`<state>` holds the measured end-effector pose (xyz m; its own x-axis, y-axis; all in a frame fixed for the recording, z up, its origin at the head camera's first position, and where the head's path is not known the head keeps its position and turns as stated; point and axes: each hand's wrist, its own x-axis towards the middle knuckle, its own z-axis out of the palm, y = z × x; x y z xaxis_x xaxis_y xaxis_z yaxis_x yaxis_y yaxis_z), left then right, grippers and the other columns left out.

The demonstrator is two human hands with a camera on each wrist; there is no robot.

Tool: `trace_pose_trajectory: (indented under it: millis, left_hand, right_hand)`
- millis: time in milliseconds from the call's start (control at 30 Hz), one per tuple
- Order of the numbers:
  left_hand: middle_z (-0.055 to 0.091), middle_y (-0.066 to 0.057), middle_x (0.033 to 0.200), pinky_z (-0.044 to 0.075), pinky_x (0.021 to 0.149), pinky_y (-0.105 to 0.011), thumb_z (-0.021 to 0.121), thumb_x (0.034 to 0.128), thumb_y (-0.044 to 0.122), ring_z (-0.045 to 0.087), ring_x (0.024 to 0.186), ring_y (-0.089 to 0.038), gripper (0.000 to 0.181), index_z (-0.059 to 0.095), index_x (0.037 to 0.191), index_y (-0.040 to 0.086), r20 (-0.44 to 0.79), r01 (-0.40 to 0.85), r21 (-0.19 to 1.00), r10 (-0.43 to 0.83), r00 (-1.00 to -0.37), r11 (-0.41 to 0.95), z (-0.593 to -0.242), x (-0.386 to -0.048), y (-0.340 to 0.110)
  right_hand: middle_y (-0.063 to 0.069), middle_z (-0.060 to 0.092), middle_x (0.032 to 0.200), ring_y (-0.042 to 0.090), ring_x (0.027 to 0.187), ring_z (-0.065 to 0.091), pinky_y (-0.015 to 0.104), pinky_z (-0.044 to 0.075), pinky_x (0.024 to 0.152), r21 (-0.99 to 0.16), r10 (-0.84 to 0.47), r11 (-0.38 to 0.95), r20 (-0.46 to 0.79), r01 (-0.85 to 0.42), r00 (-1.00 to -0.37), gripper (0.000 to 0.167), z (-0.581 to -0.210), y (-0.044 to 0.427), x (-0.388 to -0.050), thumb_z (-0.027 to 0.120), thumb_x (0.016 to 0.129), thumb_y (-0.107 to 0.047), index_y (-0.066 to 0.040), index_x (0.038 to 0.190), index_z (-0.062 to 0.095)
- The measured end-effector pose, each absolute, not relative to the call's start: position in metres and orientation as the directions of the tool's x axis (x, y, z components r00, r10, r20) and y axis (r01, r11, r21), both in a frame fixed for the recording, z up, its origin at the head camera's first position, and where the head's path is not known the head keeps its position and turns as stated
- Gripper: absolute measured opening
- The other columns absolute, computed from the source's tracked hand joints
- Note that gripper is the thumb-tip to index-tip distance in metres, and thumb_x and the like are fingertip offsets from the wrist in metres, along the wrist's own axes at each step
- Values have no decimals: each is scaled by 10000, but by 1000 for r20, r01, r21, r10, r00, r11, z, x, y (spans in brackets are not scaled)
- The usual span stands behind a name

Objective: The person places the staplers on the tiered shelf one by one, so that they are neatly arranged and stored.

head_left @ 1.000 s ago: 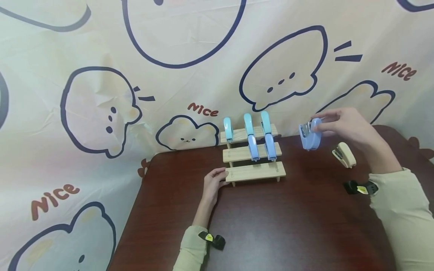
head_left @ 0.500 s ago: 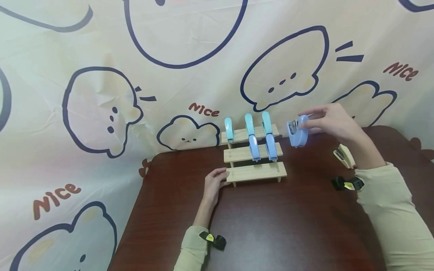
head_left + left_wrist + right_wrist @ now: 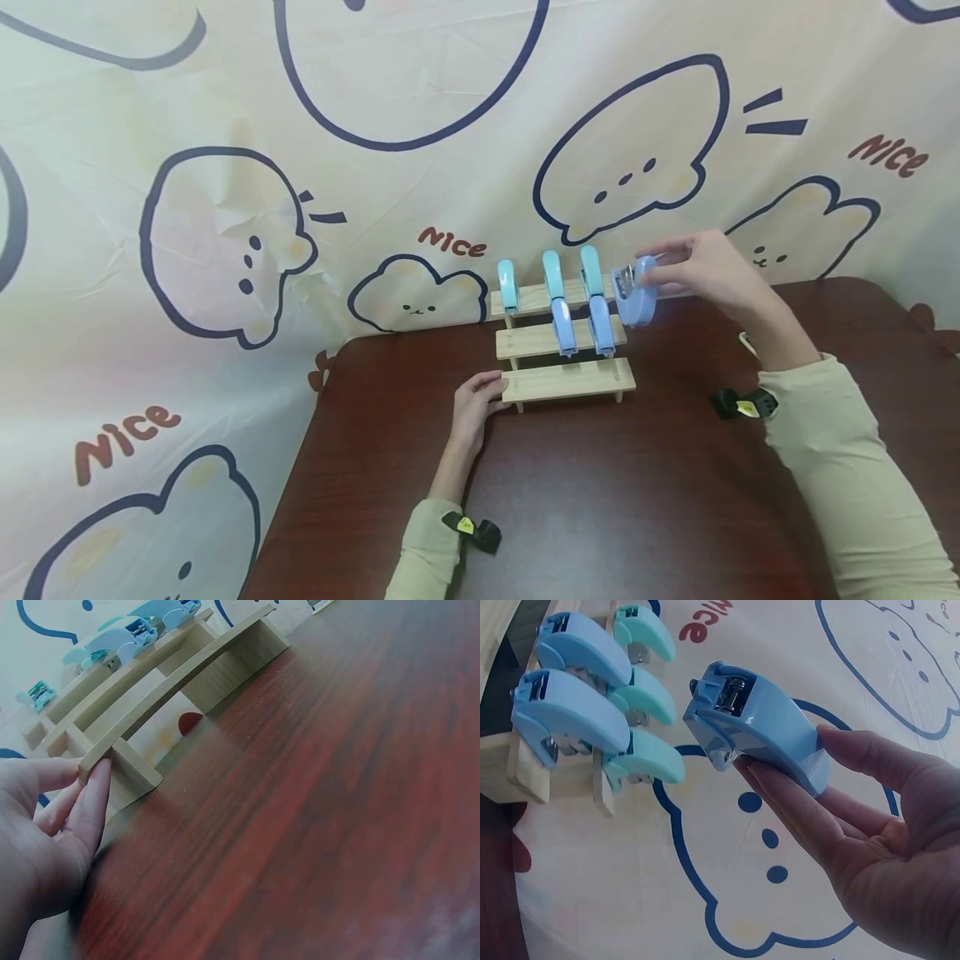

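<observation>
My right hand [image 3: 708, 271] holds a blue stapler [image 3: 635, 292] in the air, just right of the wooden stepped rack [image 3: 567, 380]. In the right wrist view, thumb and fingers pinch the rear end of that blue stapler [image 3: 776, 731]. My left hand [image 3: 472, 408] pinches the left end of the rack's lowest shelf; the left wrist view shows its thumb and fingers on the shelf edge [image 3: 135, 712]. Three teal staplers [image 3: 553, 275] stand along the top shelf. Two blue staplers [image 3: 601, 325] sit on the middle shelf, toward its centre and right.
A cream stapler [image 3: 747, 342] lies on the dark wooden table [image 3: 600, 500], mostly hidden behind my right forearm. A printed cloth [image 3: 420, 192] with cartoon faces hangs directly behind the rack.
My right hand has carried the blue stapler leftward, close to the rack's right side. The right forearm now covers most of the cream stapler. My left hand stays on the rack.
</observation>
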<state>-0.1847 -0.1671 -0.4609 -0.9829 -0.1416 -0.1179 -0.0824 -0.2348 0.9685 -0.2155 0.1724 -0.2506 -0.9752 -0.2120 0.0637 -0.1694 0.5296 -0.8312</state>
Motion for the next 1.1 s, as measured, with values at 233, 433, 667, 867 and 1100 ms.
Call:
trace_pose_trajectory:
  millis: [233, 433, 667, 867, 1100]
  left_hand:
    - [713, -62, 942, 584, 636, -234, 715, 941, -1, 675, 753, -116, 230, 686, 1150, -93, -131, -97, 965, -130, -983, -244, -461, -186, -168]
    - [708, -64, 929, 591, 645, -248, 700, 936, -33, 676, 750, -118, 227, 677, 1147, -114, -139, -109, 964, -110, -984, -242, -455, -185, -169]
    - [711, -75, 928, 590, 653, -240, 694, 933, -41, 676, 759, -125, 221, 678, 1136, -125, -116, -89, 969, -103, -988, -232, -437, -174, -165]
    - [708, -58, 928, 587, 639, -242, 697, 941, -28, 667, 756, -113, 249, 667, 1169, -124, -142, -111, 966, -119, -983, -234, -458, -187, -168]
    - [714, -54, 938, 584, 628, -232, 714, 937, -5, 669, 747, -105, 231, 691, 1151, -89, -128, -91, 966, -140, -982, -242, -461, -186, -167]
  right_hand:
    - [273, 653, 1299, 335, 1061, 711, 259, 599, 822, -850, -242, 493, 69, -184, -968, 526, -254, 160, -221, 753, 959, -244, 31, 1385, 614]
    - [275, 667, 1270, 343, 1057, 716, 368, 604, 882, -868, -254, 467, 53, -171, -966, 492, -253, 145, -225, 752, 955, -205, 25, 1371, 627]
    - [276, 676, 1242, 372, 1069, 700, 463, 580, 940, -874, -254, 458, 50, -166, -966, 455, -255, 130, -227, 754, 946, -185, 20, 1338, 649]
    - [272, 682, 1226, 350, 1017, 724, 441, 600, 900, -877, -264, 452, 43, -163, -964, 447, -259, 118, -230, 753, 942, -172, 19, 1334, 651]
    - [267, 678, 1233, 366, 1041, 711, 466, 591, 922, -896, -294, 418, 24, -151, -955, 441, -263, 100, -231, 757, 930, -138, 43, 1318, 651]
